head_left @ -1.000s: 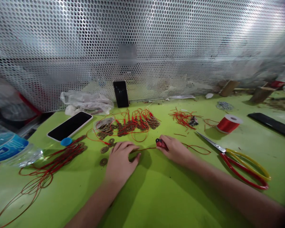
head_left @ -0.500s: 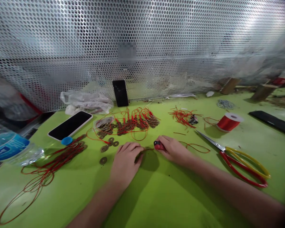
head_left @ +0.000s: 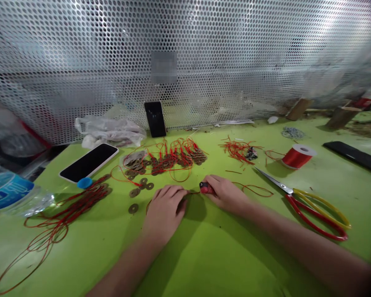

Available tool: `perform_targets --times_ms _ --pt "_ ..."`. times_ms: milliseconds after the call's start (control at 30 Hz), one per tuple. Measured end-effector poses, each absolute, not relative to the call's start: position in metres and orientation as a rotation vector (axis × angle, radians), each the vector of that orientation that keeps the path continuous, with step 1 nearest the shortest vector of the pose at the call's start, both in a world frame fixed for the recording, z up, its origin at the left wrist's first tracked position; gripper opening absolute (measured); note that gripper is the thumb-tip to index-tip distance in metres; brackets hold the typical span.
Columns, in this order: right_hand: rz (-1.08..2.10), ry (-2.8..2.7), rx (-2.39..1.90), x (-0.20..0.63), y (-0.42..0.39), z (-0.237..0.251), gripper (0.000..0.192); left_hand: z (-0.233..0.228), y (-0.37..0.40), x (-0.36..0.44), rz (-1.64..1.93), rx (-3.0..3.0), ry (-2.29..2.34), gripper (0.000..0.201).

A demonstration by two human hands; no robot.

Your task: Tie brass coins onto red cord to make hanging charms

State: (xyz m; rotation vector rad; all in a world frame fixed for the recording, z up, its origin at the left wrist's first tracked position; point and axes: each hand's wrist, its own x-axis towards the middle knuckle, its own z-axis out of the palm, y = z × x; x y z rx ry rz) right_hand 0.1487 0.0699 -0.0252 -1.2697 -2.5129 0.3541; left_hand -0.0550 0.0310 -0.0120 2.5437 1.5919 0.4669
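My left hand (head_left: 165, 208) rests palm-down on the green table (head_left: 204, 255), fingers pinching a thin red cord (head_left: 256, 188) near its end. My right hand (head_left: 227, 193) grips a small red lighter (head_left: 205, 188), its tip pointing left at the cord by my left fingertips. The cord trails off to the right behind my right hand. Loose bronze coins (head_left: 133, 208) lie just left of my left hand. A heap of coins strung on red cord (head_left: 165, 159) lies behind both hands.
Red-and-yellow scissors (head_left: 309, 206) lie to the right, a red cord spool (head_left: 297, 156) behind them. Cut red cord scraps (head_left: 238, 149) lie nearby. Long red cord loops (head_left: 58, 218) sprawl at left by a phone (head_left: 89, 162), blue cap (head_left: 84, 182) and water bottle (head_left: 9, 192). Another phone (head_left: 155, 119) leans on the perforated metal wall.
My left hand has slid right along the cord toward the lighter, closing the gap between both hands. My right hand with the lighter has barely moved.
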Motion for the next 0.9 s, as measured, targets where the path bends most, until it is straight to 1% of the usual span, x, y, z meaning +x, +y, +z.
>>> perform_targets --times_ms 133,467,700,900 --pt "0.339 -2.515 -1.263 0.1487 0.0703 -0.0268 0.005 -0.0121 0.0311 -0.0548 0.451 2.546 1.562 0.026" --pt "0.371 -2.501 -1.276 0.149 0.0708 -0.0274 0.007 -0.0141 0.0312 -0.0555 0.468 2.555 1.558 0.026" --pt "0.393 -2.483 -1.307 0.1481 0.0707 -0.0254 0.005 -0.011 0.0304 -0.0536 0.396 2.549 1.568 0.026" --pt "0.383 -2.452 -1.302 0.1481 0.0711 -0.0256 0.009 -0.0091 0.0295 -0.054 0.381 2.6 1.513 0.032"
